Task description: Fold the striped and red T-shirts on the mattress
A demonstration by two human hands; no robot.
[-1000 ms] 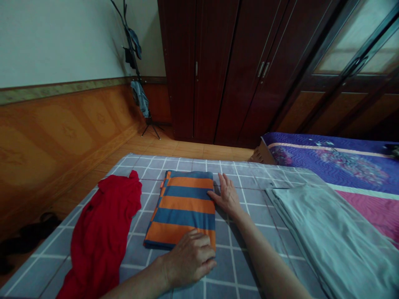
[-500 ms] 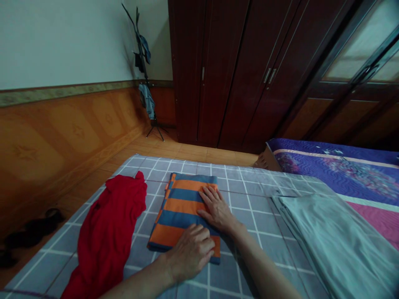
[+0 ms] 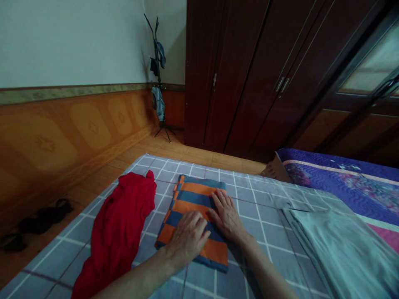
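Note:
A folded cloth with orange and blue stripes, likely a garment, lies on a grey checked bedsheet. My right hand rests flat on its right side, fingers stretched toward the far edge. Over the left and middle part is my left hand, touching the cloth with bent fingers and the thumb a little apart. Its fingertips are partly hidden from this angle, and no cloth shows gripped in it. To the left lies a crumpled red garment, beside my left forearm.
On the right lies a pale grey-green folded cloth. Beyond it is a purple floral mattress. A dark red wardrobe and a coat stand stand at the back. Black footwear sits on the floor at left.
My left hand has moved forward over the striped cloth, away from its near edge. My right hand stays flat on the right side. The view has shifted slightly left.

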